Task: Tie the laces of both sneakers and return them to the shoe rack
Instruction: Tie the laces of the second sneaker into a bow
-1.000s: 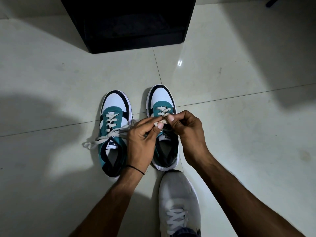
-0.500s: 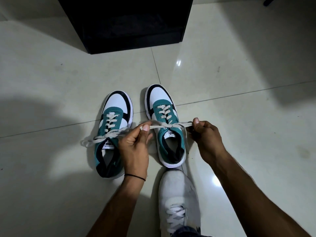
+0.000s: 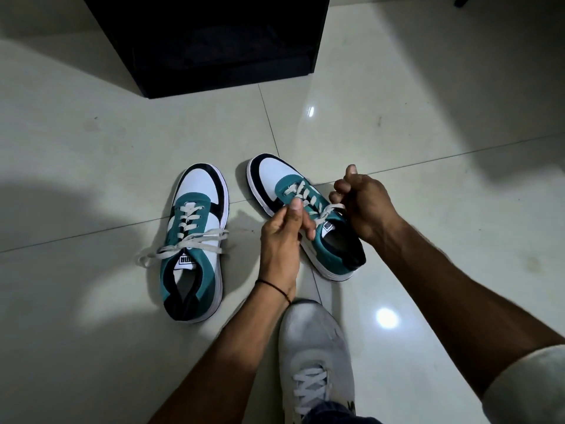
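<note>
Two teal, white and black sneakers stand on the pale tile floor. The left sneaker (image 3: 195, 240) has its cream laces (image 3: 186, 244) lying across the tongue, with loops and ends spilling to its left. The right sneaker (image 3: 305, 215) is turned with its toe toward the upper left. My left hand (image 3: 282, 237) pinches one end of its lace (image 3: 328, 211) at the sneaker's left side. My right hand (image 3: 365, 206) is closed on the other end at the right side. The black shoe rack (image 3: 214, 41) stands beyond both sneakers.
A white sneaker worn on my own foot (image 3: 315, 359) sits just below the right sneaker, between my forearms. A thin black band circles my left wrist (image 3: 273, 286). Bare tile floor (image 3: 428, 148) spreads to the right and left of the shoes.
The lace was stretched wide between my hands; now both hands have drawn back in over the right sneaker's tongue. That sneaker has swung so its toe points further left.
</note>
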